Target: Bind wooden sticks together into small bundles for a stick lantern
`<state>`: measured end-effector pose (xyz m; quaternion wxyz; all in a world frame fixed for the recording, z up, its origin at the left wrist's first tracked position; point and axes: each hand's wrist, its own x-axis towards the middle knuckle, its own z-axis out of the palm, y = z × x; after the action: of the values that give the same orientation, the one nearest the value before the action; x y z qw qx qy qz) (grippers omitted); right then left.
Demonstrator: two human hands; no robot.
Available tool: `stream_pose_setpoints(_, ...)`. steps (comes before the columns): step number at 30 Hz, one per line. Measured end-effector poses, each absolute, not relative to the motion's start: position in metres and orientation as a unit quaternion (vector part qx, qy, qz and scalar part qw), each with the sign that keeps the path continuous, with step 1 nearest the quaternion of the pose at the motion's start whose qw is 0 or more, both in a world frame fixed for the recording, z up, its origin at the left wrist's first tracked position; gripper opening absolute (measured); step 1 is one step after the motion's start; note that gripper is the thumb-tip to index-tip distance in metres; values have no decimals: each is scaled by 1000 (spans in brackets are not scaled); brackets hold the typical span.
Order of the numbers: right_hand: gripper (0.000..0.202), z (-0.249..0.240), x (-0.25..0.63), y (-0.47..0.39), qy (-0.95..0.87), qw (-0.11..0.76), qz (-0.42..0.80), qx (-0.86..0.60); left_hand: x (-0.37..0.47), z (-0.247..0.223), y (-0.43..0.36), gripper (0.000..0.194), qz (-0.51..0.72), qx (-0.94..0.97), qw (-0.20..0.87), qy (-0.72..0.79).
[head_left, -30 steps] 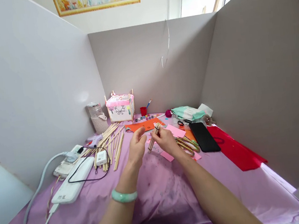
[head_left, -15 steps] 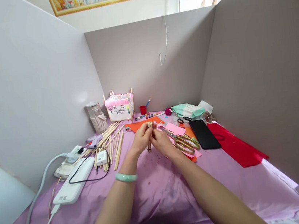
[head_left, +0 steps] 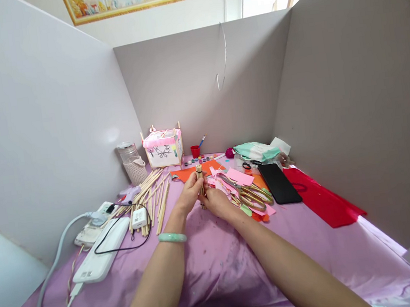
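Between my two hands stands a short bundle of wooden sticks (head_left: 199,174), roughly upright, with dark bands near its top and its lower end. My left hand (head_left: 190,190) is closed around its upper part from the left. From the right, my right hand (head_left: 215,201) grips the lower part; some of its fingers are hidden behind the bundle. Just right of my hands lie gold-handled scissors (head_left: 254,198) on pink paper scraps (head_left: 241,176). An orange sheet (head_left: 212,165) lies behind the hands. Several loose wooden sticks (head_left: 162,207) are spread to the left.
A white power strip (head_left: 99,255) with cables and a charger (head_left: 139,217) lies at left. A decorated paper box (head_left: 163,149), a jar (head_left: 133,165) and a red cup (head_left: 195,150) stand at the back. At right are a black phone (head_left: 279,184) and red cloth (head_left: 324,200).
The bundle now stands more upright, showing more of its length above my left hand. My right hand has slid slightly down it. The view has shifted a little.
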<state>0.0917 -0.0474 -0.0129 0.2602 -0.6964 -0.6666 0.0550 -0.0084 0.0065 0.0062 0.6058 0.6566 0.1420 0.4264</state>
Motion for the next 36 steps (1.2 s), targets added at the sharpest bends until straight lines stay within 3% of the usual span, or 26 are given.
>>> stream_pose_setpoints(13, 39, -12, 78, -49, -632, 230, 66, -737, 4, 6, -6, 14, 464, 684, 515, 227)
stream_pose_setpoints(16, 36, -11, 86, -52, -652, 261, 78, -707, 3, 5, -3, 13, 481, 685, 497, 230)
stream_pose_setpoints(20, 27, 0, 112, -61, -729, 297, 166, -594, -9, 12, -1, 18, 492, 647, 548, 198)
stream_pose_setpoints(22, 29, 7, 124, -64, -730, 353, 192, -552, -16, 17, -3, 21, 481, 611, 609, 154)
stream_pose_setpoints(26, 29, 16, 124, -64, -622, 573, 171, -506, -20, 19, -12, 24, 392, 534, 746, 66)
stream_pose_setpoints(28, 27, 16, 115, -62, -590, 633, 206, -458, -17, 17, -17, 25, 351, 518, 778, 51)
stream_pose_setpoints(32, 25, 14, 100, -61, -564, 633, 333, -413, -9, 12, -25, 31, 326, 515, 790, 69)
stream_pose_setpoints(36, 23, 13, 98, -62, -528, 639, 379, -412, -4, 9, -27, 37, 327, 530, 777, 96)
